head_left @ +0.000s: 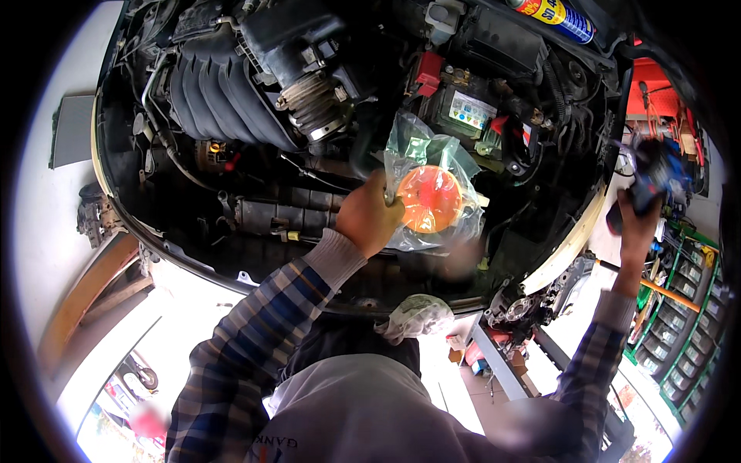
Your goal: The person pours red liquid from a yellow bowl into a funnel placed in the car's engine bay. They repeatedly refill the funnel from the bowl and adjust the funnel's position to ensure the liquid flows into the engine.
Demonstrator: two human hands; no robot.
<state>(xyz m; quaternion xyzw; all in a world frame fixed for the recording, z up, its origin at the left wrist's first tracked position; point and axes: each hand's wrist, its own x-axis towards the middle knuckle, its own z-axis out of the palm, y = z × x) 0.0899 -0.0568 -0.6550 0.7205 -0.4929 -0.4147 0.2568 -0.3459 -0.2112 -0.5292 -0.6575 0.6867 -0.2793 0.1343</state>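
My left hand [369, 216] pinches the edge of a clear plastic bag [444, 154] over the open engine bay. Inside the bag is a round orange part [429, 202], flat and shiny, with a small pale stub on its right side. Out to the right, beyond the car's body edge, my right hand [637, 220] grips a blue and black cordless power tool [662, 174] by its handle. Motion blurs that tool, so its exact kind is hard to make out. Just above the bag sits the car battery [469, 109] with a red terminal cover [427, 73].
A ribbed black intake manifold [220, 96] and an air hose [309, 104] fill the bay's left. A spray can [559, 19] lies at the far right edge. Green-framed racks of small bins [679, 324] stand at right. A crumpled white cloth or bag [417, 316] is near my waist.
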